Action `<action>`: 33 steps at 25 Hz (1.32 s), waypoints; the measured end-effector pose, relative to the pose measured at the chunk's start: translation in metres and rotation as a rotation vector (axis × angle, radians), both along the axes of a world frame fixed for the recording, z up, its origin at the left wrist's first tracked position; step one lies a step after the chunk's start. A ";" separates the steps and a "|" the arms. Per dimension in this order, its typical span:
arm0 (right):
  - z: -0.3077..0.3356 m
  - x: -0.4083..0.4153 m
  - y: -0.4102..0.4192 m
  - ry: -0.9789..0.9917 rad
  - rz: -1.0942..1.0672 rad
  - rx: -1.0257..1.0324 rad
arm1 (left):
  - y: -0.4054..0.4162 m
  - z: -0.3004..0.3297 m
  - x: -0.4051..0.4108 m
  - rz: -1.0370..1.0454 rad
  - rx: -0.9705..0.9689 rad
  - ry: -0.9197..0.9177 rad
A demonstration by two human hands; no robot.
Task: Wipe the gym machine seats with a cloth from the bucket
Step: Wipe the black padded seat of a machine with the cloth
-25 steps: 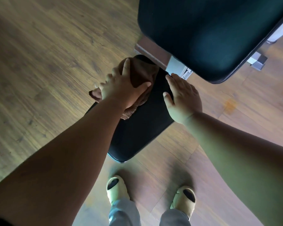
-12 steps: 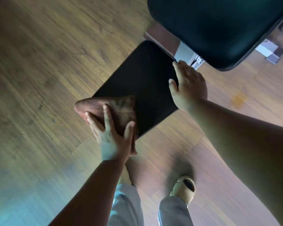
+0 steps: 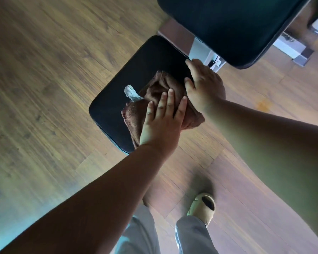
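A small black padded seat of the gym machine sits low over the wooden floor. A brown cloth with a pale tag lies bunched on the seat's right half and hangs over its near right edge. My left hand presses flat on the cloth, fingers spread and pointing away from me. My right hand grips the seat's right edge, thumb on the pad, beside the cloth. No bucket is in view.
The machine's large dark backrest pad overhangs the seat at the top right. Its white metal frame and a floor foot lie beneath. My right shoe stands on the wood floor in front of the seat.
My left hand has slid the cloth from the seat's near left corner across to its right side, next to my right hand. The right hand has kept its grip on the seat's edge.
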State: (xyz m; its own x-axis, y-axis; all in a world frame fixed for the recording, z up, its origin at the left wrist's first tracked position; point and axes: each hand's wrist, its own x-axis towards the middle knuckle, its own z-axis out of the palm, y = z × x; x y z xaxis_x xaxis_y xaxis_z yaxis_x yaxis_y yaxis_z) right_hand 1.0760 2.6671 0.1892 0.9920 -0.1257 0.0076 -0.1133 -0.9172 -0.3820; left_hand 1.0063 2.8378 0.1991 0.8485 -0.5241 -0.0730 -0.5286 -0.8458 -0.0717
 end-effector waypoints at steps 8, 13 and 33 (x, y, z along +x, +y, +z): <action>0.002 -0.003 -0.001 0.060 0.039 -0.069 | 0.080 0.006 -0.031 0.028 -0.080 -0.027; 0.003 0.001 0.000 0.085 -0.013 0.051 | 0.056 0.006 -0.020 0.085 0.001 0.018; 0.010 -0.003 0.006 0.134 -0.037 -0.031 | 0.090 0.020 -0.006 0.046 -0.017 0.146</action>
State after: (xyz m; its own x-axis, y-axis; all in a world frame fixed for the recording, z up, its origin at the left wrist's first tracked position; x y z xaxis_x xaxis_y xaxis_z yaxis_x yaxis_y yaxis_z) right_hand 1.0726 2.6727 0.1989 0.9792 -0.1636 -0.1202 -0.1950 -0.9228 -0.3324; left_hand 0.9998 2.9273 0.2189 0.8525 -0.4875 -0.1887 -0.4934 -0.8696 0.0178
